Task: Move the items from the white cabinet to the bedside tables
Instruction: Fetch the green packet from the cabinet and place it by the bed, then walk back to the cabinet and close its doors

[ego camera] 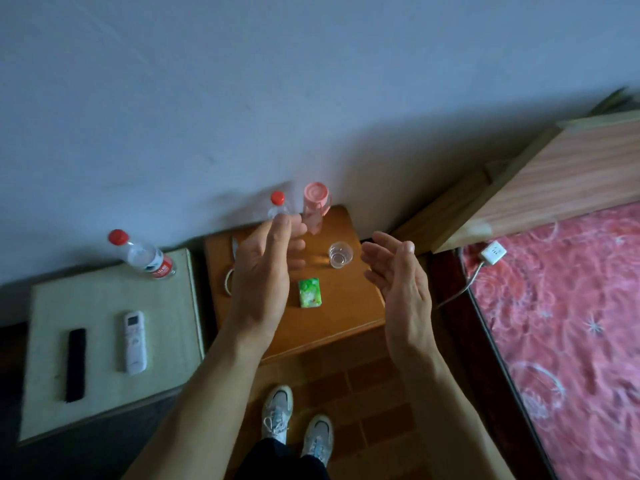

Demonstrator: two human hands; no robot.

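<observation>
White cabinet top (166,289): three items on it. Clear water bottle with red cap (142,255) stands at the far edge near the wall; white remote (135,342) and black remote (76,364) lie side by side toward the near edge, long axes parallel. Judged: these remain to be moved.

Wooden bedside table, tabletop (349,306): second red-capped bottle (277,204) and pink bottle (316,206) upright along the far edge, out of the way; clear cup (340,255) toward the right edge; green packet (310,292) flat at centre. A ring-shaped object shows at the left edge, mostly hidden by the wrist; cannot identify.

Left hand (265,271) hovers over the tabletop's left half, grip open, fingers loosely curled, holding nothing. Right hand (398,271) hovers over the right edge, palm inward, grip open, empty. Cabinet items lie well left of both grips; nearest is the cabinet bottle.
</observation>
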